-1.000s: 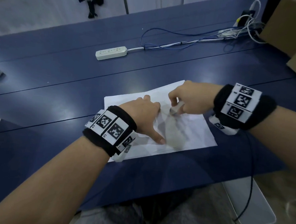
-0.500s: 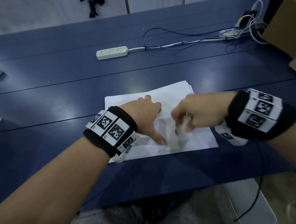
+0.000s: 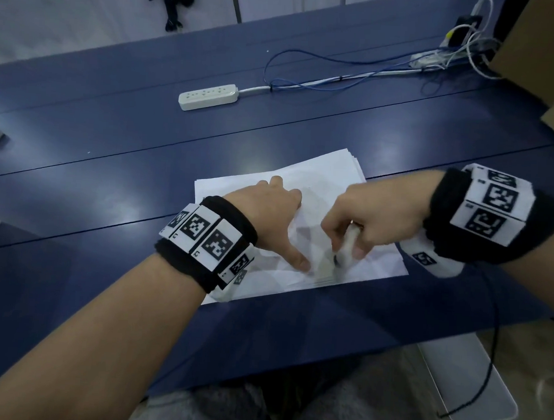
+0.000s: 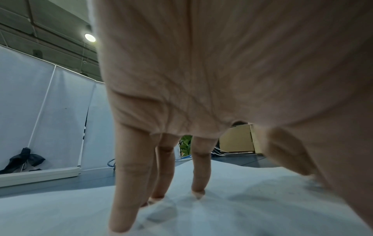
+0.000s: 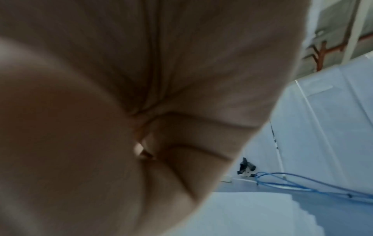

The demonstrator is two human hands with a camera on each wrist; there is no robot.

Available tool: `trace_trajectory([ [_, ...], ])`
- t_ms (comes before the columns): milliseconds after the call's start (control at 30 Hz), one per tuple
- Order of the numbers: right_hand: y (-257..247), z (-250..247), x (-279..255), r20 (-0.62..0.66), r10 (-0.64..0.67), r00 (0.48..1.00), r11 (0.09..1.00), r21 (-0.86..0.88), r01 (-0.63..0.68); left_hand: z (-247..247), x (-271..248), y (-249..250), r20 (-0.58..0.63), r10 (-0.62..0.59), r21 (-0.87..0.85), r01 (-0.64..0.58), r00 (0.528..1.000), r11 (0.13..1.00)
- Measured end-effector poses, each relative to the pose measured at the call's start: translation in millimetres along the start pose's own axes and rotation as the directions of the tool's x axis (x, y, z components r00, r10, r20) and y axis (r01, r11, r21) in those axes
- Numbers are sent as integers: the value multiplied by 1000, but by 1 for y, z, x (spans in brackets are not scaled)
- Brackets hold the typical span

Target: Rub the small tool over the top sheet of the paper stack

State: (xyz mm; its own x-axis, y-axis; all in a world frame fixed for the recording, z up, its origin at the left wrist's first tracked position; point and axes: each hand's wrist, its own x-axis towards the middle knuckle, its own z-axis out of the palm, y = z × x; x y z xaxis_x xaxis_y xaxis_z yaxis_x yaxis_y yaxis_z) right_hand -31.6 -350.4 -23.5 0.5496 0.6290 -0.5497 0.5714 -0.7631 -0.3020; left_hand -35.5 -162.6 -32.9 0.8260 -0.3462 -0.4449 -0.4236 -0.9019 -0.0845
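The left hand (image 3: 271, 209) is pressing spread, straight fingers on the stack of paper (image 3: 322, 177) lying on the desk (image 3: 113, 130), while the right hand (image 3: 375, 215) is gripping a white pen-like tool (image 3: 346, 245), its tip at the sheet's near edge; marking appears underway, results too faint to judge.

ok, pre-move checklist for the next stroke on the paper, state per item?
1. Left hand presses the paper stack, fingers spread: ok.
2. Right hand grip on the white tool: ok.
3. Tool tip on the sheet near the front edge: cannot tell, blurred.
4. Stack edges squared: not ok, fanned at the far corner.
5. Power strip and cables clear of the paper: ok.
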Motion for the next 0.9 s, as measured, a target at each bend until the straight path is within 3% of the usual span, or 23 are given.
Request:
trace_trajectory([
  [67, -1, -6, 7, -99, 49, 994, 998, -22, -51, 0, 0, 0, -3, 4, 2, -4, 1000, 1000],
  [133, 2, -13, 13, -280, 137, 950, 990, -2, -143, 0, 0, -1, -4, 8, 1, -8, 1000, 1000],
  [200, 3, -13, 12, -356, 158, 921, 986, -1, -169, 1, 0, -1, -4, 7, 0, -7, 1000, 1000],
  [267, 2, -6, 4, -271, 83, 959, 996, -3, -87, 1, 0, -1, -9, 5, -1, -5, 1000, 1000],
  [367, -9, 4, -8, -18, 23, 1000, 1000, 4, -23, 1, 0, -1, -12, 0, -1, 0, 1000, 1000],
  [400, -10, 3, -8, -16, 34, 999, 999, -8, -34, 1, 0, -1, -12, 0, 0, 0, 1000, 1000],
  [467, -6, -4, 0, -158, 101, 982, 995, -8, -103, 1, 0, -1, -6, 3, 0, -3, 1000, 1000],
  [567, 0, -14, 7, -353, 195, 915, 977, -14, -213, 1, 0, 0, 2, 1, -10, -1, 1000, 1000],
  [633, 2, -10, 3, -310, 144, 940, 988, -13, -156, 1, 0, 0, 4, 1, -10, -1, 1000, 1000],
  [767, -8, 3, -9, -43, 41, 998, 999, -15, -42, 0, 0, 0, 8, -5, -4, 5, 1000, 1000],
  [800, -9, 2, -6, -43, 55, 998, 998, -33, -56, 0, 0, 0, 9, -5, -3, 5, 1000, 1000],
  [900, -3, -8, 6, -241, 158, 958, 986, -14, -166, -1, 0, 1, 12, -1, -2, 1, 1000, 1000],
])
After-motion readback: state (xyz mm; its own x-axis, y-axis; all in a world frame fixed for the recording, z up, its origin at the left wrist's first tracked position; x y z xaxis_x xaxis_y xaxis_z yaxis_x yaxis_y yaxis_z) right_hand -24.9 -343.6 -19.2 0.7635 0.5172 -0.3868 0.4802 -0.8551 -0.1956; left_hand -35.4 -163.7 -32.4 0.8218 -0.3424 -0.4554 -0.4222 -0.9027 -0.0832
